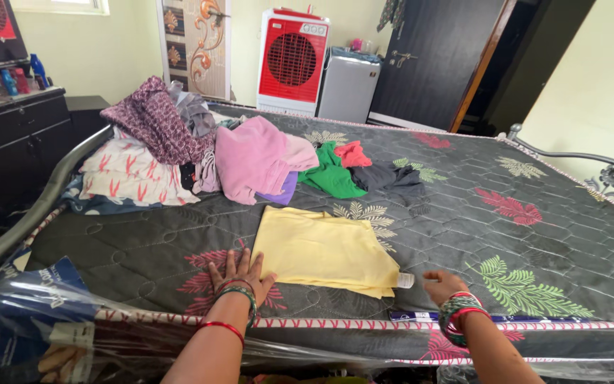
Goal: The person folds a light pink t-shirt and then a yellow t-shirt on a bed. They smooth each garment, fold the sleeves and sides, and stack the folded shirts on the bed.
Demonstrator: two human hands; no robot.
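Observation:
A folded yellow garment (325, 250) lies flat on the dark quilted mattress (506, 235), near its front edge. My left hand (239, 274) rests palm down with fingers spread, touching the garment's near-left corner. Just off the near-right corner, by a small white tag (405, 280), my right hand (440, 286) hovers with fingers loosely curled, and it holds nothing. Both wrists wear bangles.
A heap of clothes (179, 142) lies at the back left, with a pink garment (254, 156), a green one (332, 174), a red one (353, 153) and a dark grey one (392, 178). A red-and-white air cooler (293, 60) stands behind. Plastic wrap (37, 320) covers the front corner.

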